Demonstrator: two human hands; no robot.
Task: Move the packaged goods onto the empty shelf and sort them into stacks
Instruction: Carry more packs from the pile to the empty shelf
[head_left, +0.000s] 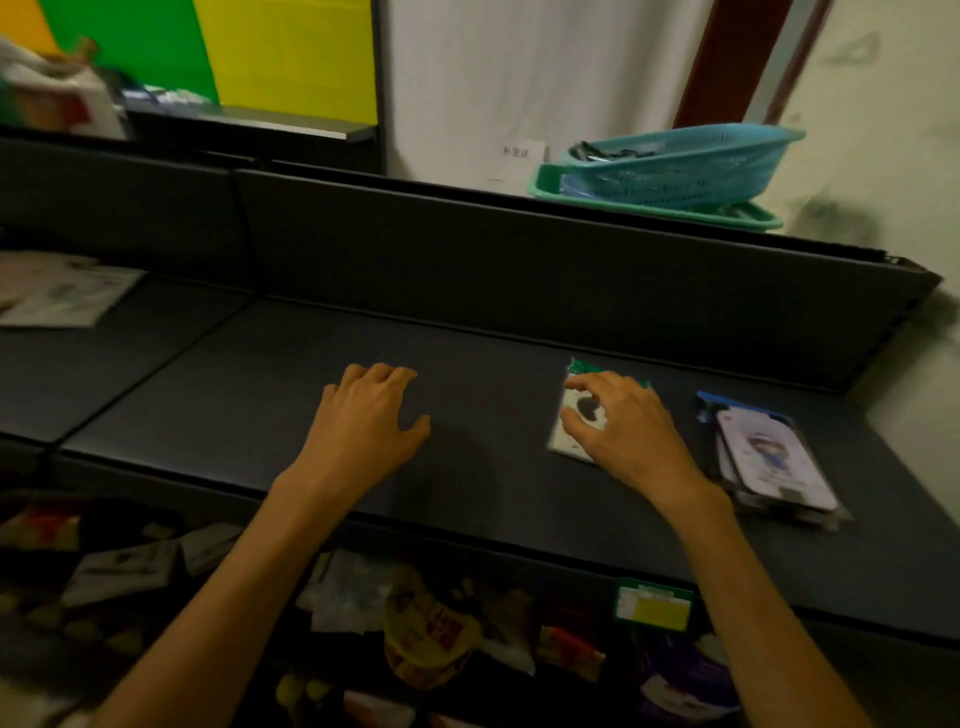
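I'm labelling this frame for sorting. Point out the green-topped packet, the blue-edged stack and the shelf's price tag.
green-topped packet (577, 370): head view, on its green top edge.
blue-edged stack (774, 460): head view, on the top packet's pale face.
price tag (653, 608): head view, on its yellow panel.

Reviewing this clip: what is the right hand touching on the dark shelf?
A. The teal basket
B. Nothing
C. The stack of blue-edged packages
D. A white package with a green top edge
D: the right hand rests on the white, green-topped package; the blue-edged stack lies apart, to its right.
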